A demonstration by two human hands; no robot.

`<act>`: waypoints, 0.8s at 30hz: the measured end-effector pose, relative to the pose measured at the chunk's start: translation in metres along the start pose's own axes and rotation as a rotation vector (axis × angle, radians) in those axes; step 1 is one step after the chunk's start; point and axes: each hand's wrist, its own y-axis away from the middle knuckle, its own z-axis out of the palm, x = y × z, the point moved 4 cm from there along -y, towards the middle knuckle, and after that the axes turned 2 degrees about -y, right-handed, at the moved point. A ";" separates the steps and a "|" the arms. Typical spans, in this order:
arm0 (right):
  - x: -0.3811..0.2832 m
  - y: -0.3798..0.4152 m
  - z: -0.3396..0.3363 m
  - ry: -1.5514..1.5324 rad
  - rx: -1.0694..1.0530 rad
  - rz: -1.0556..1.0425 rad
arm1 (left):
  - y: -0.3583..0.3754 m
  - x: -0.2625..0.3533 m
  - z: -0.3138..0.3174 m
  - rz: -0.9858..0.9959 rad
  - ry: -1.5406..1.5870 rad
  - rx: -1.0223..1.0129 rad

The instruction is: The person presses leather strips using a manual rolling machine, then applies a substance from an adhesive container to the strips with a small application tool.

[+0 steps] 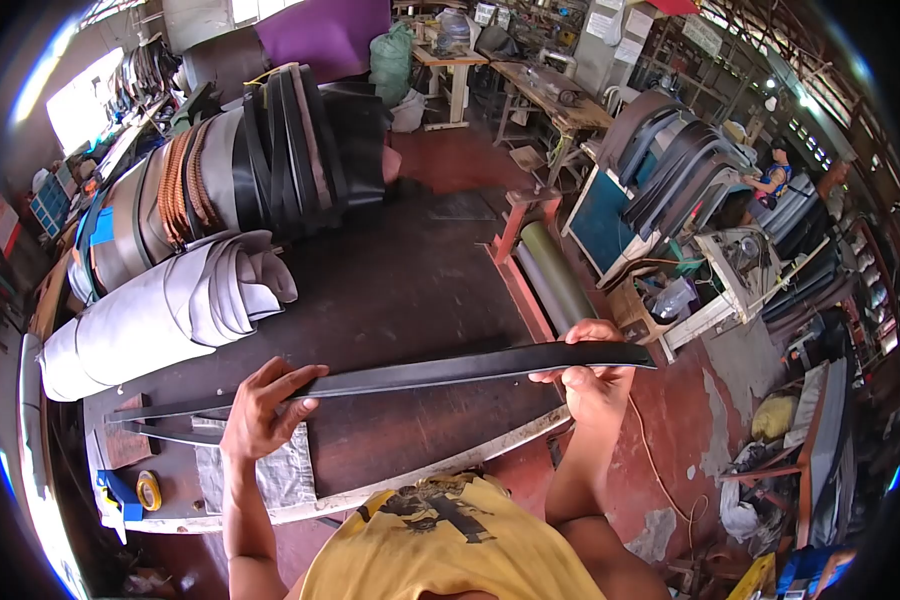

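Observation:
A long black leather strap (pixel 430 369) is stretched nearly level above the dark table. My left hand (pixel 262 408) grips it towards its left part, thumb below and fingers across the top. Close to the strap's right end, my right hand (pixel 594 378) holds it, thumb on the near side and fingers curled behind. Beyond my left hand the strap runs left and a second dark length lies beneath it, over a reddish-brown block (pixel 130 447); whether the two join is hidden. A grey cloth (pixel 285 478) lies under my left hand.
A roll of tape (pixel 148 491) sits at the table's near left corner. Large rolls of pale leather (pixel 160 325) and straps fill the left side. A red-framed roller machine (pixel 547 270) stands at the right. A person (pixel 772 180) is far right.

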 end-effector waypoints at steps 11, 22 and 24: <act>0.002 -0.005 0.005 0.183 -0.008 0.016 | 0.000 -0.010 -0.006 -0.038 0.015 -0.021; -0.003 -0.004 0.012 0.044 -0.022 -0.012 | 0.001 -0.013 0.002 -0.058 0.040 -0.037; -0.005 -0.004 0.013 0.057 -0.021 -0.049 | 0.001 -0.013 0.007 -0.038 0.054 -0.050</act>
